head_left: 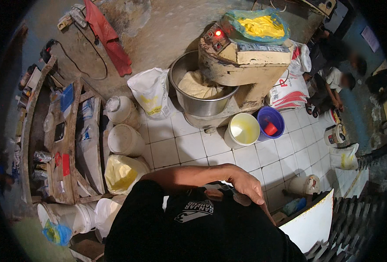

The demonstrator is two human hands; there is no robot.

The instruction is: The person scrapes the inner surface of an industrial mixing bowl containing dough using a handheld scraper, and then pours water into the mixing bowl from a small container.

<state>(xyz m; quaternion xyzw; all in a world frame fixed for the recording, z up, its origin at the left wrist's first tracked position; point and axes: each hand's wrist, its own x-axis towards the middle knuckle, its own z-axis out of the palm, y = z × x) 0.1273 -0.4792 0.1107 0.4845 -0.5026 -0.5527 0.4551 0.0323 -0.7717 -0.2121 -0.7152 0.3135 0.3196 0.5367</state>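
My left forearm crosses in front of my black shirt [197,218] toward the right. My left hand [248,187] is at my right side, against a strip of bare skin that looks like my right arm. Its fingers point down and press together; what they hold, if anything, is hidden. My right hand is not visible. Beyond my arm stands a cream mixer [246,65] with a red light lit. Pale dough [197,85] lies in its steel bowl [208,107]. A white bucket [241,131] and a purple bucket [270,115] holding a red scoop [270,129] stand in front.
To the left, a wooden shelf [73,144] holds a phone [60,131] and scissors. Beside it are several white tubs [125,139] and a yellowish sack [123,174]. A bag with yellow fat [263,26] tops the mixer. Two people are at far right. White tiles cover the floor.
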